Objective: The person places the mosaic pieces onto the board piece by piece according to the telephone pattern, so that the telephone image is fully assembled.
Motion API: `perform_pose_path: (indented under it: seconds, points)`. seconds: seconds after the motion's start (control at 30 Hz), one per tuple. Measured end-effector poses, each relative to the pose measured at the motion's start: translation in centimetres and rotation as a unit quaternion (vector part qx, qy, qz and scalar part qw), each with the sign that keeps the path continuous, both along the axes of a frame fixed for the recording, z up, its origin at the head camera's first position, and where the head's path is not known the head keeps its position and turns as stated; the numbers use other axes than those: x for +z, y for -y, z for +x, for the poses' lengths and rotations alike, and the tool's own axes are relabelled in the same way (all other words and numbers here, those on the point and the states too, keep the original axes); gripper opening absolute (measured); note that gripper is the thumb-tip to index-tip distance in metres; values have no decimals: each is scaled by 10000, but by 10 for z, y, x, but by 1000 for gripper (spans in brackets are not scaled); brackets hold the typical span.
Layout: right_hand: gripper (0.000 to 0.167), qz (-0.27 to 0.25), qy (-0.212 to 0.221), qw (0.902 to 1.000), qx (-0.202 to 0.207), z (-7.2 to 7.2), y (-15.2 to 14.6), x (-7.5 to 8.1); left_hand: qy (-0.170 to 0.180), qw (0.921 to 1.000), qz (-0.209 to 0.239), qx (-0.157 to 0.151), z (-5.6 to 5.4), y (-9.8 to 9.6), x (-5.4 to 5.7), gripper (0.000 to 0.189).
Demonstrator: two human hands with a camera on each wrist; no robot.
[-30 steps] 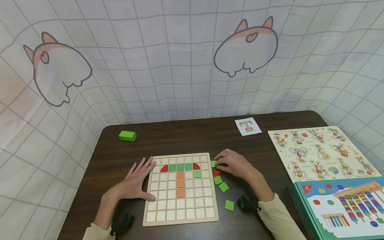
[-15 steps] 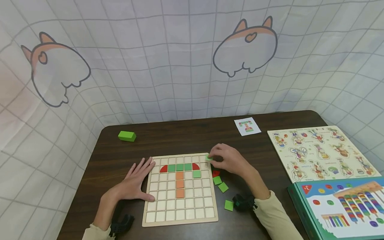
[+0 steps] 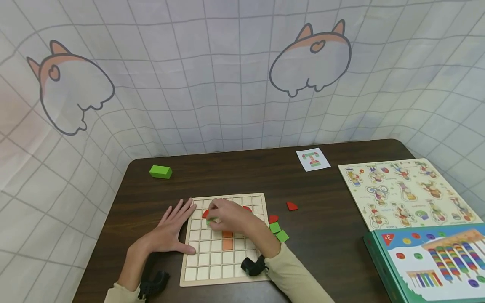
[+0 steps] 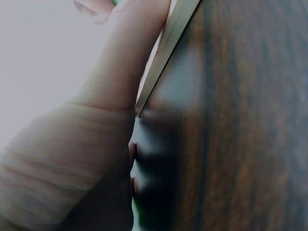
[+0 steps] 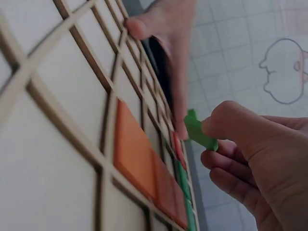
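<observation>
A wooden grid board (image 3: pixel 214 277) lies on the dark table. My left hand (image 3: pixel 166 231) rests at its left edge, fingers spread and straight, thumb on the rim. Over the upper left cells, my right hand (image 3: pixel 233 216) pinches a green square tile (image 5: pixel 201 134) between thumb and fingers. In the right wrist view, this tile is held above the cells, near the red quarter-round piece (image 5: pixel 178 148). A column of orange tiles (image 3: pixel 227 244) sits in the grid's middle, partly covered by the right hand. Most of the top row of pieces is hidden under that hand.
Right of the board lie loose green tiles (image 3: pixel 282 236) and a red quarter-round piece (image 3: pixel 291 206). Behind them is a pattern card (image 3: pixel 313 159). A picture puzzle board (image 3: pixel 409 193) and a box (image 3: pixel 435 265) stand at right. A green block (image 3: pixel 161 171) lies at back left.
My right hand has carried the green tile left from the board's right edge to its upper left. A red piece at right has come into view. The left hand stays put.
</observation>
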State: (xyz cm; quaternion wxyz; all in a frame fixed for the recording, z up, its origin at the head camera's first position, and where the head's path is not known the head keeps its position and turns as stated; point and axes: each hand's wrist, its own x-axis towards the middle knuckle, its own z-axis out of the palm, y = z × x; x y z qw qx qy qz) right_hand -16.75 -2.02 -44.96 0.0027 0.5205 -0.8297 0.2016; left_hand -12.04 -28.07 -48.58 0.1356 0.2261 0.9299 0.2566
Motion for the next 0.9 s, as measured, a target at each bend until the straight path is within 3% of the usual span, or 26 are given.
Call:
perform_pose_path:
  seconds: [0.17, 0.6, 0.83, 0.9]
  points:
    - [16, 466, -243, 9985, -123, 4, 18, -9, -11, 10000, 7, -29, 0, 0, 1, 122]
    - [13, 514, -576, 9967, -260, 8, 23, -10, 39, 10000, -33, -11, 0, 1, -1, 122]
    - [14, 558, -363, 9975, -239, 8, 21, -10, 48, 10000, -2, -13, 1, 0, 0, 122]
    - [14, 589, -530, 9966, -233, 8, 21, -11, 32, 10000, -30, -14, 1, 0, 1, 122]
